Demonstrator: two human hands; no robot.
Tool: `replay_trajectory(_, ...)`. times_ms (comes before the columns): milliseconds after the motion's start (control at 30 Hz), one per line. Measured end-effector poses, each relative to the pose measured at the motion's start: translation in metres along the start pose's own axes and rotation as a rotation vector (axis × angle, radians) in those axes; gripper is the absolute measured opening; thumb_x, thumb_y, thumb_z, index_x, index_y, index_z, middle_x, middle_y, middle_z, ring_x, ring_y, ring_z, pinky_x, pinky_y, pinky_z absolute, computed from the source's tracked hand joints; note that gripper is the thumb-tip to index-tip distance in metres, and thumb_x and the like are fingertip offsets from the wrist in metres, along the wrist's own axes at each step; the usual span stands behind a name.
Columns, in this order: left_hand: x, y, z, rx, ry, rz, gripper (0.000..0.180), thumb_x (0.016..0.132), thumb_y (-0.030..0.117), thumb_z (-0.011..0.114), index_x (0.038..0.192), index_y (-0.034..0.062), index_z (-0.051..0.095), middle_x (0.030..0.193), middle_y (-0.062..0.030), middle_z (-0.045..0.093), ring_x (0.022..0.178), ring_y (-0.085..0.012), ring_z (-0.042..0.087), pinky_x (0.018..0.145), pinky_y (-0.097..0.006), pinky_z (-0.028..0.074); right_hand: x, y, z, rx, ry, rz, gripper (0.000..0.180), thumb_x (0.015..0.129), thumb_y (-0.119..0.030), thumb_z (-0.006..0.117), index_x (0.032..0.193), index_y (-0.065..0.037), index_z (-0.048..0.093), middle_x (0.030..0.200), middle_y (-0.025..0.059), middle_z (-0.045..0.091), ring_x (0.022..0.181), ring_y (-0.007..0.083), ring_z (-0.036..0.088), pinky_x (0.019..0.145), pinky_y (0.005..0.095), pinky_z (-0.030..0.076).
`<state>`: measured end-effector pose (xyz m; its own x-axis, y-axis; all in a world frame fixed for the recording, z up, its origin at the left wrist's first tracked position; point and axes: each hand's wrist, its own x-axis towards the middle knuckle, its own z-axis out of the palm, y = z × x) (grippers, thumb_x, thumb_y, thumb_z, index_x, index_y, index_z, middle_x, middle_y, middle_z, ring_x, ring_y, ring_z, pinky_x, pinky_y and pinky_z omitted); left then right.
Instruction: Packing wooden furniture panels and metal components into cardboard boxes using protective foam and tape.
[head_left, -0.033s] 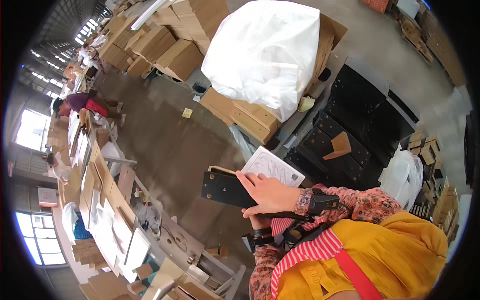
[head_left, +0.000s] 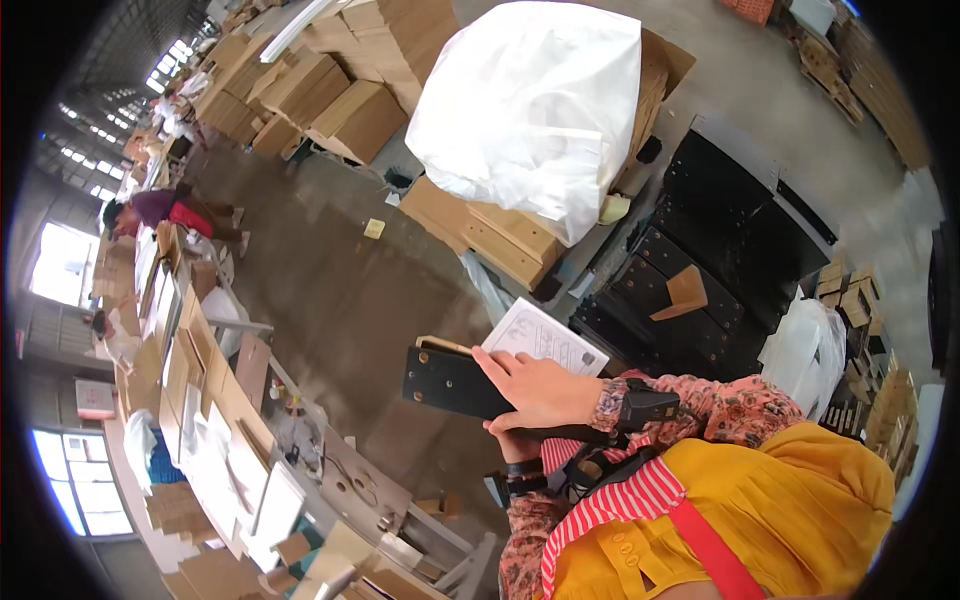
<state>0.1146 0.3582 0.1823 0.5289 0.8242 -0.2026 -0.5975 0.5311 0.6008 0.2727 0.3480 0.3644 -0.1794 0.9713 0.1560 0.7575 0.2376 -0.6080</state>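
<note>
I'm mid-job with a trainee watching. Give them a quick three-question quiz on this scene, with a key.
1. True or false: the right hand lies across the board.
2. What colour is the big plastic sheet beyond the hands? A) red B) white C) green
3. Fill in: a loose piece of cardboard lies on the ___ panels.
Key: 1. True; 2. B; 3. black

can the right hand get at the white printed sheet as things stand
Probably yes: the right hand, on the black board, overlaps the near edge of the white printed sheet, whose far side looks uncovered.
</note>
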Motion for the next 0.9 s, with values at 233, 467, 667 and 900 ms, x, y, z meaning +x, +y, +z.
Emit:
replay_trajectory(233, 0.054, 0.097, -0.038, -0.067, -0.023, 0.25, 0.099, 0.084, 0.083, 0.053, 0.152, 0.0125, 0.044, 0.149, -0.0086, 0.051, 0.132, -0.0306, 0.05, 0.11, -0.053, 0.041, 0.09, 0.024, -0.144, 0.12, 0.615, 0.064, 0.028, 0.094, -0.022, 0.068, 0.11, 0.001, 0.071, 0.098, 0.0187, 0.072, 0.086, 0.0265, 0.071, 0.078, 0.0374, 0.056)
replay_trajectory(467, 0.09, 0.167, -0.035, -0.043, 0.062, 0.401, 0.098, 0.085, 0.081, 0.053, 0.153, 0.0116, 0.042, 0.151, -0.0084, 0.05, 0.134, -0.0307, 0.049, 0.112, -0.053, 0.04, 0.261, 0.344, -0.247, -0.435, 0.077, 0.345, 0.025, 0.087, -0.023, 0.06, 0.079, -0.002, 0.07, 0.092, 0.0223, 0.071, 0.09, 0.0408, 0.067, 0.083, 0.051, 0.051)
replay_trajectory(667, 0.103, 0.185, -0.006, -0.103, 0.21, 0.546, 0.09, 0.09, 0.081, 0.043, 0.148, 0.012, 0.047, 0.141, -0.0087, 0.056, 0.125, -0.0301, 0.053, 0.107, -0.05, 0.044, 0.371, 0.501, -0.221, -0.543, -0.007, 0.226, 0.026, 0.09, -0.022, 0.058, 0.097, 0.002, 0.069, 0.104, 0.024, 0.07, 0.099, 0.04, 0.066, 0.088, 0.0504, 0.051)
replay_trajectory(900, 0.065, 0.214, 0.022, -0.339, 0.457, 0.381, 0.092, 0.084, 0.082, 0.053, 0.146, 0.013, 0.049, 0.139, -0.0069, 0.059, 0.124, -0.0277, 0.058, 0.105, -0.048, 0.048, 0.247, 0.541, -0.255, -0.675, -0.237, 0.389, 0.031, 0.094, -0.019, 0.057, 0.112, 0.005, 0.064, 0.113, 0.0253, 0.068, 0.107, 0.0397, 0.065, 0.092, 0.0485, 0.05)
